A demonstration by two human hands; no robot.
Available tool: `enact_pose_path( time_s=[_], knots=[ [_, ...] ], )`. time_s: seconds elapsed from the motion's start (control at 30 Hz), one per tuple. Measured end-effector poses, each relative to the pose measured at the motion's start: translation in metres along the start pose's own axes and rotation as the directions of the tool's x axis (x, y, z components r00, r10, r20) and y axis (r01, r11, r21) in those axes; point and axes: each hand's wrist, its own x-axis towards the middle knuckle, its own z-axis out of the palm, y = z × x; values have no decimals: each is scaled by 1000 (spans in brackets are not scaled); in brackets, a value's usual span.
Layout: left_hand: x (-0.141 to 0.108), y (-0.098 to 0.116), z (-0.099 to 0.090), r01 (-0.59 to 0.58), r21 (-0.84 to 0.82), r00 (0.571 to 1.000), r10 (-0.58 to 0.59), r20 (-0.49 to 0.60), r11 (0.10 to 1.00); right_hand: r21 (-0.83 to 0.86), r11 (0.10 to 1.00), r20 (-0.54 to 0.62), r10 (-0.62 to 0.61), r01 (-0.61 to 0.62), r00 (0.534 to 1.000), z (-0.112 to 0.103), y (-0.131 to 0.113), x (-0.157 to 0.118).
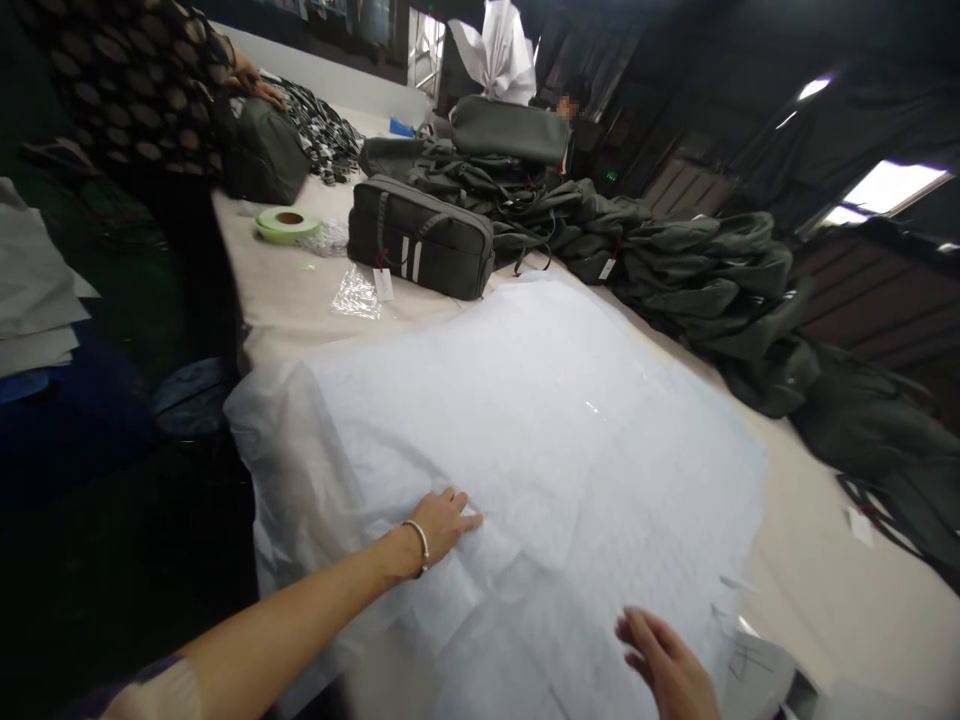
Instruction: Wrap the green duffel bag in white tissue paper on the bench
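Note:
A large white, slightly translucent sheet point(525, 400) is spread over the table, with wrinkles near its front and a loose fold hanging over the left edge. Whether it is thin paper or plastic, I cannot tell. My left hand point(442, 523), with a bracelet at the wrist, rests on the sheet, its fingers apart and holding nothing. At the lower right, my right hand point(664, 655) is above or against the sheet's front part. Its fingers are loosely bent and apart, with nothing visible in them.
A dark green bag point(420, 238) with white stripes stands beyond the sheet. Dark green bags point(697, 270) pile along the right side. A tape roll point(286, 223) lies at the back left, near a person point(142, 90) handling another bag point(266, 150). A box point(761, 675) is at lower right.

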Motion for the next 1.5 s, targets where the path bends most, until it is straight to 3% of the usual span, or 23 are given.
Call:
enact_pose_path(
  time_s=[0.07, 0.13, 0.23, 0.33, 0.5, 0.67, 0.83, 0.9, 0.97, 1.03, 1.07, 1.13, 1.17, 1.2, 1.33, 1.5],
  knots=[
    [0, 0, -1, 0, -11, 1000, 0, 1, 1000, -90, 995, 195, -19, 37, 981, 42, -32, 26],
    [0, 0, -1, -3, -25, 1000, 3, 2, 1000, -139, 988, 305, -17, 62, 952, 85, -61, 60],
    [0, 0, -1, -2, -52, 1000, 2, 3, 999, -267, 963, 365, 74, 29, 928, 134, -83, 112],
    [-1, -1, -3, 1, -82, 1000, 1, 13, 997, -453, 891, 360, 221, -37, 906, 152, -80, 145],
    [-1, 0, -7, 4, -110, 999, 0, 39, 994, -599, 800, 341, 307, -47, 888, 145, -74, 159],
    [-1, 0, -9, 4, -125, 999, 2, 51, 992, -517, 851, 360, 312, -90, 879, 130, -78, 148],
    [-3, -3, -18, 7, -214, 999, 3, 45, 977, -264, 956, 462, 239, -125, 854, 97, -91, 110],
    [-4, -1, -29, 25, -281, 1000, -21, 14, 959, -65, 985, 511, 170, -159, 843, 85, -93, 84],
    [-5, 7, -45, 41, -354, 997, -61, -46, 934, 211, 948, 550, 85, -237, 831, 79, -91, 56],
    [-6, 20, -63, 35, -567, 984, -127, -123, 823, 460, 825, 561, 17, -329, 828, 79, -86, 26],
    [-7, 28, -72, 16, -711, 975, -167, -144, 703, 540, 758, 561, 2, -367, 828, 80, -83, 13],
    [-9, 42, -90, -40, -929, 965, -226, -131, 369, 639, 630, 572, -3, -442, 821, 85, -79, -11],
    [-11, 49, -97, -58, -974, 967, -229, -109, 220, 663, 578, 585, -3, -476, 811, 88, -78, -20],
    [-12, 54, -103, -64, -990, 972, -216, -91, 127, 675, 539, 602, -8, -504, 798, 90, -77, -28],
    [-18, 65, -116, -45, -999, 985, -169, -42, -13, 680, 485, 648, -49, -549, 760, 93, -74, -42],
    [-19, 65, -115, 8, -999, 994, -106, 12, -40, 643, 577, 656, -76, -504, 750, 87, -73, -45]
  ],
)
